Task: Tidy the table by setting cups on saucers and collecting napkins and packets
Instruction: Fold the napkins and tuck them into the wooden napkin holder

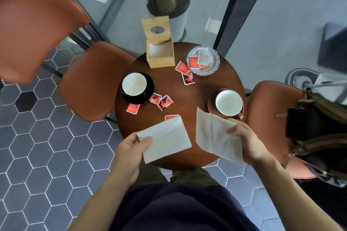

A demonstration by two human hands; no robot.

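My left hand pinches one white napkin by its near left corner, above the front of the round wooden table. A second white napkin is held by my right hand at its right edge. One white cup sits on a black saucer at the left. Another white cup sits on a brown saucer at the right. Several red packets lie loose on the table; one is partly hidden behind the left napkin.
A wooden napkin box stands open at the back. A pale dish beside it holds several packets. Brown chairs flank the table; the right one carries a backpack. A plant pot stands behind.
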